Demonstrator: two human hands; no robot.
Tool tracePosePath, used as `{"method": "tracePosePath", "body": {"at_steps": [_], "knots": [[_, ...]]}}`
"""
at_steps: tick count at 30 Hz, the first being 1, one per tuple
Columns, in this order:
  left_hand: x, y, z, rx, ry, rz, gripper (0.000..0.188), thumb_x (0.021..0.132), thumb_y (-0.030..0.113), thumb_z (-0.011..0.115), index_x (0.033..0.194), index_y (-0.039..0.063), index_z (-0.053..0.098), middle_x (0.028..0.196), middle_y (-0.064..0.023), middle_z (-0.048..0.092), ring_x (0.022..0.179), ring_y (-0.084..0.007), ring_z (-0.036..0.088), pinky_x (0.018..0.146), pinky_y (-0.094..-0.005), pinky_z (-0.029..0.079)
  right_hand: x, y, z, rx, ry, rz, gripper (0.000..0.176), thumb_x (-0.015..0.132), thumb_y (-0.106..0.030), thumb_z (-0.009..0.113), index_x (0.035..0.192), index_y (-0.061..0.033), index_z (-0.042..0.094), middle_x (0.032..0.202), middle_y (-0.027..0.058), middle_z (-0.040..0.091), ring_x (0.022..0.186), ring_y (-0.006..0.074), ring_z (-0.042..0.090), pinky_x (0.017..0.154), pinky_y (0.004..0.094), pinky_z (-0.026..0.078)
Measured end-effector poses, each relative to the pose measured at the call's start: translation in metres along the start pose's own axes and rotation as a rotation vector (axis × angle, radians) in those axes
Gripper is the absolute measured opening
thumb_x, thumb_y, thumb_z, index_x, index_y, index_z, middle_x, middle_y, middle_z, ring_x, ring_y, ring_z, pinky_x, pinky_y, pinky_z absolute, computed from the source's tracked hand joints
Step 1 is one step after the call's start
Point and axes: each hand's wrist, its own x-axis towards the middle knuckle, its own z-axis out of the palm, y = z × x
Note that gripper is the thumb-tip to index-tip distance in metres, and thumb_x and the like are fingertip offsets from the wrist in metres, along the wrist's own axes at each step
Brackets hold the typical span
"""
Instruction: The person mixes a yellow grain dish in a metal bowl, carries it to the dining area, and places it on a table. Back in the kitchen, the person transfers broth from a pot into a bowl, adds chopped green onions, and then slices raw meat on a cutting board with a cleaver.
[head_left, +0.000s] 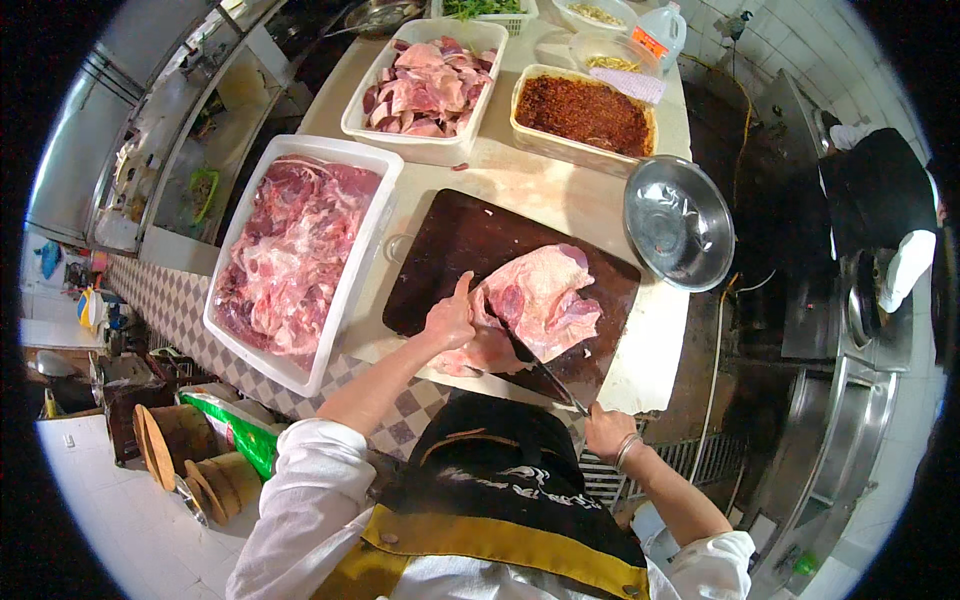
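Note:
A large piece of raw, skin-on poultry (551, 292) lies on a dark cutting board (450, 232), part of it hanging towards the board's near edge. My left hand (452, 319) presses on the meat's left side, its index finger stretched out over the board. In my right hand (611, 433), at the board's near right corner, is the handle of a knife (551, 379). The blade points up and left across the meat, its tip near a dark red patch of flesh.
Left of the board stands a white tub of raw meat (375, 225); behind are a tub of meat pieces (409, 142) and a container of red-brown chili mixture (585, 112). A metal bowl (667, 217) sits at the right edge. Another person (877, 195) stands far right.

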Motion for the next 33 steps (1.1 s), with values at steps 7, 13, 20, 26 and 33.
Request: {"method": "tracePosePath", "body": {"at_steps": [7, 13, 20, 26, 33], "knots": [[0.003, -0.016, -0.038, 0.36, -0.107, 0.022, 0.079, 0.076, 0.029, 0.053, 0.131, 0.007, 0.001, 0.07, -0.0183, 0.057, 0.066, -0.0325, 0.056, 0.056, -0.0404, 0.044, -0.023, 0.004, 0.013, -0.067, 0.063, -0.013, 0.026, 0.075, -0.019, 0.044, 0.089, 0.0032, 0.044, 0.056, 0.0171, 0.056, 0.053, 0.0338, 0.056, 0.047, 0.0441, 0.043], [0.002, -0.023, -0.039, 0.217, -0.075, 0.065, 0.09, 0.062, 0.007, 0.057, 0.132, 0.01, 0.0, 0.075, -0.022, 0.056, 0.072, -0.0353, 0.056, 0.064, -0.0427, 0.045, 0.002, -0.047, 0.019, 0.161, 0.206, 0.059, 0.023, 0.076, -0.018, 0.045, 0.086, 0.0022, 0.042, 0.057, 0.0202, 0.055, 0.054, 0.037, 0.055, 0.049, 0.0465, 0.043], [-0.019, -0.03, -0.027, 0.018, 0.079, 0.286, 0.085, 0.062, 0.006, 0.055, 0.132, 0.01, 0.006, 0.075, -0.0228, 0.056, 0.072, -0.0376, 0.055, 0.064, -0.0436, 0.044, 0.1, -0.134, -0.008, 0.307, 0.336, 0.07, 0.024, 0.075, -0.016, 0.044, 0.089, 0.0034, 0.041, 0.065, 0.0249, 0.055, 0.063, 0.0409, 0.055, 0.058, 0.0481, 0.043], [-0.028, -0.011, -0.063, 0.358, 0.018, 0.531, 0.071, 0.067, 0.023, 0.062, 0.127, 0.012, 0.025, 0.072, -0.0149, 0.056, 0.075, -0.0311, 0.053, 0.077, -0.0416, 0.039, 0.116, -0.123, -0.022, 0.305, 0.427, 0.09, 0.026, 0.075, -0.015, 0.044, 0.093, 0.0027, 0.041, 0.077, 0.0243, 0.055, 0.071, 0.0393, 0.055, 0.064, 0.047, 0.043], [-0.01, 0.003, -0.054, 0.71, 0.107, 1.192, 0.036, 0.069, 0.025, 0.058, 0.104, 0.016, 0.052, 0.101, -0.0079, 0.051, 0.097, -0.0236, 0.045, 0.086, -0.0549, 0.024, 0.096, -0.098, -0.013, 0.24, 0.509, 0.166, 0.039, 0.076, -0.021, 0.048, 0.106, 0.0029, 0.041, 0.065, 0.0233, 0.056, 0.062, 0.0386, 0.055, 0.058, 0.0463, 0.044]]}}
